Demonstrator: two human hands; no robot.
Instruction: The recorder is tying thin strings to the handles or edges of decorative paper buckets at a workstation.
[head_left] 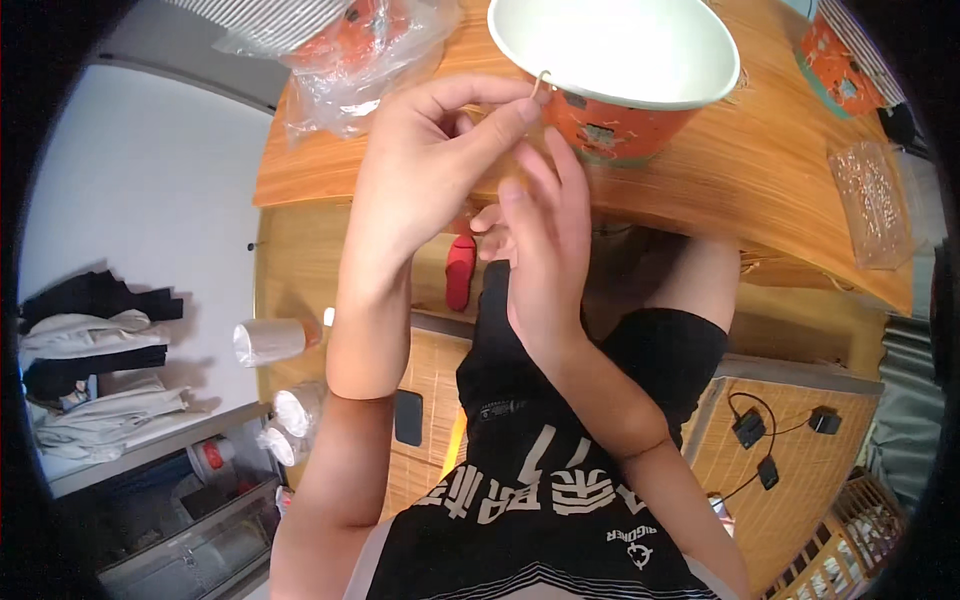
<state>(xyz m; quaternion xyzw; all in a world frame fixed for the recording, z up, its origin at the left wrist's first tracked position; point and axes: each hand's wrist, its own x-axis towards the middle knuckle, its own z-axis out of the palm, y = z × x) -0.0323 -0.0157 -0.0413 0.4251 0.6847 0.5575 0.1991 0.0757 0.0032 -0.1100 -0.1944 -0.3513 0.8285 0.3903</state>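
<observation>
By the wooden table's (760, 180) near edge | I have the left hand (415, 155) pinching a thin tan loop (537, 83) beside the orange tub's (640, 130) rim | right hand (550, 235) loose, seems empty, just below | I should pinch softly and steady the tub.

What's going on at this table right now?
A person is working at a wooden table. Their left hand pinches a thin, curved cord or wire beside the rim of an orange bucket. The right hand is just below, fingers open with nothing visible in it; whether it touches the bucket is hard to tell. A clear box of small pieces lies at the table's right.
</observation>
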